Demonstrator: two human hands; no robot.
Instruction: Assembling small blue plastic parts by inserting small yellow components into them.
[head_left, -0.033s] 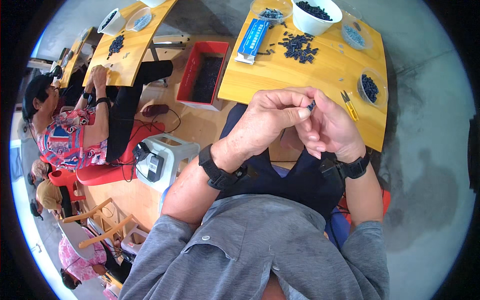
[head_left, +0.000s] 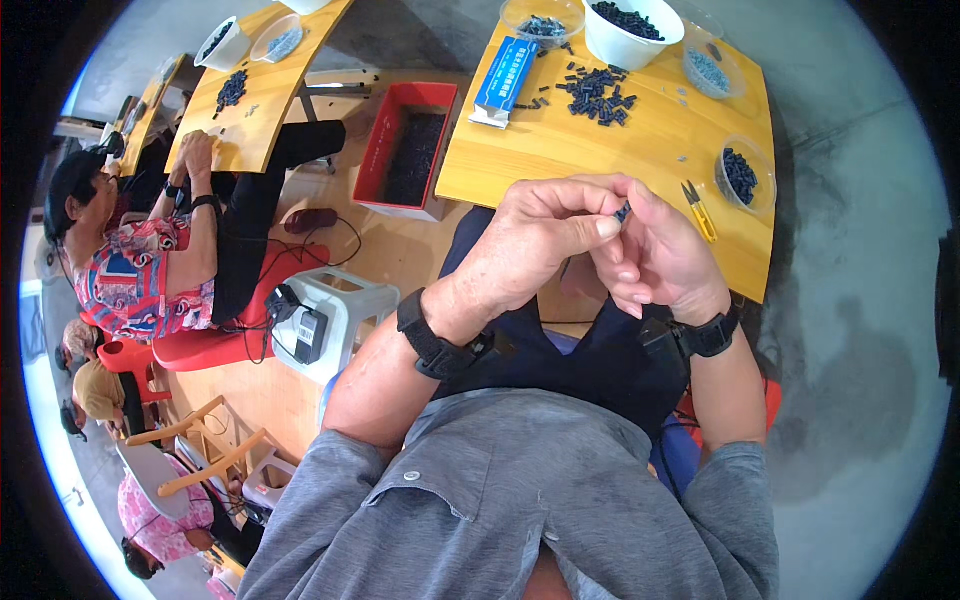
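Observation:
Just past the near edge of the table, my hands meet over my lap. Between the thumb and fingertips of my left hand [head_left: 545, 240] is a small dark plastic piece [head_left: 622, 212]. My right hand [head_left: 670, 250] pinches the same piece from the other side, its lower fingers curled beneath. Fingertips cover most of the piece, so its full shape is hidden. Beyond my hands lies a loose pile of short black tubular pieces [head_left: 597, 95]. Yellow-handled snips [head_left: 699, 213] rest on the table to the right, beside a clear round tub of black pieces [head_left: 742, 178].
At the table's far side stand a white bowl of black pieces [head_left: 630, 35], a tub of pale blue bits [head_left: 710, 75] and a blue-and-white box [head_left: 505, 82]. A red bin [head_left: 405, 150] sits on the floor. Leftward, another person [head_left: 150, 250] works at a separate table.

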